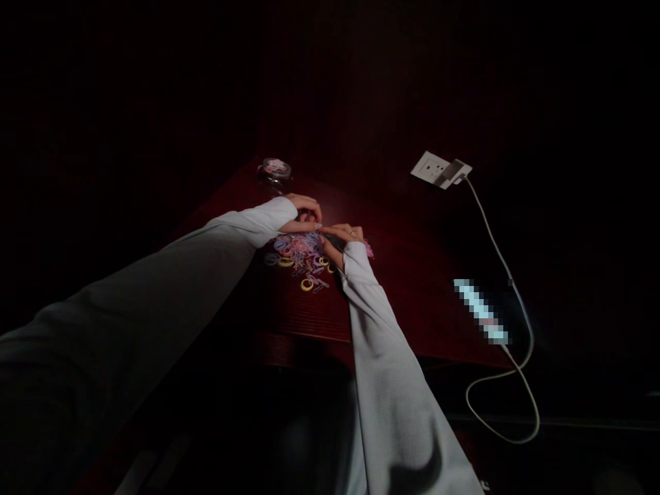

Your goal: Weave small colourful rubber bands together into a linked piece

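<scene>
On the dark red table a pile of small hair ties and hair clips (299,246), mostly pink, purple and blue, lies under my two hands. My left hand (304,210) is over the pile's far side, its fingers curled and its thumb pressed to a tiny pale pink piece too small to name. From the right, my right hand (344,236) reaches its stretched forefinger to that same spot. Its thumb is lower, apart from the forefinger, by the pile. Yellow ring-shaped hair ties (307,284) lie at the near edge. Some pink pieces (368,249) show beyond my right wrist.
A round clear container with a dark rim (277,167) stands at the table's far left corner. On the right, a white wall socket (432,169) holds a plug; its white cable (495,237) runs to a lit, blurred-out device (480,311). The surroundings are very dark.
</scene>
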{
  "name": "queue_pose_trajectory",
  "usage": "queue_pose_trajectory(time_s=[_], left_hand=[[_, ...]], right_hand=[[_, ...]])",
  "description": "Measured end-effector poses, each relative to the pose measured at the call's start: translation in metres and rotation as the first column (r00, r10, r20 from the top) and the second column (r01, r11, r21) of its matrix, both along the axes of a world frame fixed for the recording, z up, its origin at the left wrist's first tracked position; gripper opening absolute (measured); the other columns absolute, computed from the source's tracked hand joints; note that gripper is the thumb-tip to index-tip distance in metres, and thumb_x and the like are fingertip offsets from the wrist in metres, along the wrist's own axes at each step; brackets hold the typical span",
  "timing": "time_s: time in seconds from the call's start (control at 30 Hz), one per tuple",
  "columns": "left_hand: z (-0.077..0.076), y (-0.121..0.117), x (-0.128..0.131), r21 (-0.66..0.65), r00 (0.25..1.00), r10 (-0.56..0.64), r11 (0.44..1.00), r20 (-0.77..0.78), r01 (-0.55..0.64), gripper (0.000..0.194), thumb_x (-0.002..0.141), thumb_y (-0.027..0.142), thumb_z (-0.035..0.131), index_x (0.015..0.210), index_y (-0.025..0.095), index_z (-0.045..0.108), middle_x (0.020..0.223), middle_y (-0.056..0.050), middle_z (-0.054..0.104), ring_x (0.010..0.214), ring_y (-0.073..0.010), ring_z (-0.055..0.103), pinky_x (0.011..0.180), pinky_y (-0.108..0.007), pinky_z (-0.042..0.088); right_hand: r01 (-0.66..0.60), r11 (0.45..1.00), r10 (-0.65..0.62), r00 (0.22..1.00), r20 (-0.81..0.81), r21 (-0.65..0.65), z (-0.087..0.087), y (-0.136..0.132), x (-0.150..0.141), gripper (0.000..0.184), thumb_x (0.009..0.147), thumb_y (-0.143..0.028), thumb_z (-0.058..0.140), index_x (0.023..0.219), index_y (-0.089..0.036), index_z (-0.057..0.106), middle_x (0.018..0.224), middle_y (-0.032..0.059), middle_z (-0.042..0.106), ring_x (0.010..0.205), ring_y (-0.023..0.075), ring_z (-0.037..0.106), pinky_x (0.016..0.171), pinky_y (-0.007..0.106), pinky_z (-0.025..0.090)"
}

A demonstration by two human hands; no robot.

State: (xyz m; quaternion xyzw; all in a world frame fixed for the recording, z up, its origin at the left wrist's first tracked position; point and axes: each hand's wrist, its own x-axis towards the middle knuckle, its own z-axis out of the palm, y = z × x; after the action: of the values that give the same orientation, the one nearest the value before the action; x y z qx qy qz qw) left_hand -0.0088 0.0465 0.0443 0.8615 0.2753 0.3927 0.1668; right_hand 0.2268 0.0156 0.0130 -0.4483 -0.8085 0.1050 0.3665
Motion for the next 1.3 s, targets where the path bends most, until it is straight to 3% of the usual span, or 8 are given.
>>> queue_pose_trajectory(time_s=[0.27,0.53,0.97,1.3], left_hand=[[0.0,0.001,0.0,0.0,1.0,0.004,1.0,0.001,-0.004,0.023,0.096,0.04,0.071,0.093,0.018,0.078,0.086,-0.003,0.07,0.067,-0.0118,0.055,0.072,-0.026,0.047],[0.0,0.002,0.0,-0.016,1.0,0.009,1.0,0.002,-0.009,0.026,0.097,0.043,0.072,0.092,0.018,0.079,0.085,-0.003,0.072,0.067,-0.0109,0.054,0.069,-0.024,0.044],[0.0,0.001,0.002,-0.04,1.0,0.001,0.999,-0.027,-0.002,0.026,0.096,0.04,0.07,0.093,0.017,0.08,0.084,-0.003,0.073,0.067,-0.0106,0.055,0.07,-0.024,0.044],[0.0,0.001,0.001,-0.058,0.999,0.017,0.998,-0.036,-0.019,0.026,0.095,0.042,0.072,0.093,0.018,0.082,0.083,-0.002,0.075,0.067,-0.0105,0.057,0.07,-0.024,0.044]], right_hand=[[-0.013,1.0,0.013,0.999,-0.051,-0.007,0.012,-0.012,-0.002,0.017,0.087,-0.028,0.073,0.104,-0.028,0.075,0.107,0.0025,0.075,0.109,0.0267,0.062,0.106,0.045,0.048],[-0.136,0.991,0.137,0.974,0.178,-0.02,0.019,-0.04,0.006,0.019,0.088,-0.022,0.072,0.104,-0.03,0.08,0.111,0.0047,0.074,0.115,0.0289,0.057,0.108,0.046,0.049],[-0.106,0.994,0.112,0.958,0.265,-0.037,0.018,-0.042,0.001,0.019,0.093,-0.04,0.077,0.11,-0.033,0.084,0.112,0.0057,0.075,0.112,0.0296,0.056,0.108,0.045,0.049],[-0.119,0.991,0.13,0.955,0.267,-0.056,0.016,-0.039,-0.001,0.017,0.094,-0.039,0.075,0.106,-0.031,0.083,0.108,0.0043,0.074,0.11,0.0274,0.055,0.105,0.04,0.048]])
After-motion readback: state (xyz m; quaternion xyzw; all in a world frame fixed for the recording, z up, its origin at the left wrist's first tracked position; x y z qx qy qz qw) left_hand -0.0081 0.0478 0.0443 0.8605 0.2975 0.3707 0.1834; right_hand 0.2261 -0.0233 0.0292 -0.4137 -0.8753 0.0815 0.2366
